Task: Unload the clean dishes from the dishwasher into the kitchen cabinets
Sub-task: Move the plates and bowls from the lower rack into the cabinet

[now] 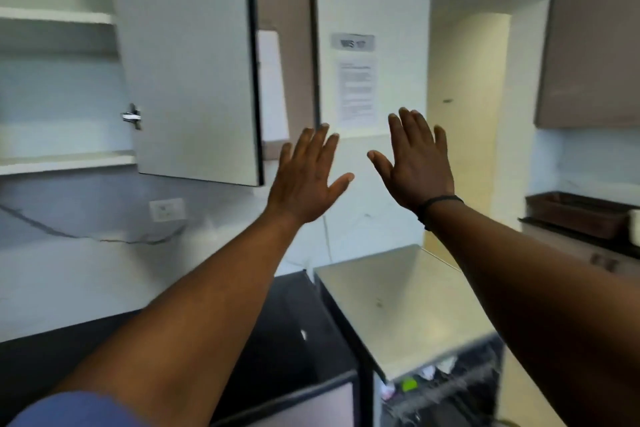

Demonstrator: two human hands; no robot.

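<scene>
I see both hands raised in front of the wall, fingers straight and spread, holding nothing: the left hand [306, 177] just right of the open cabinet door [190, 59], the right hand [414, 163] further right, apart from the left. The cabinet [59, 87] shelves lie left of that door. The dishwasher rack [440, 388] sits well below it, under a steel worktop [408, 302], contents blurred.

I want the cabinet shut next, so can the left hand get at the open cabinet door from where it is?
Probably yes. The left hand is open, holds nothing, and hangs just right of the cabinet door, with nothing visible between them.
</scene>
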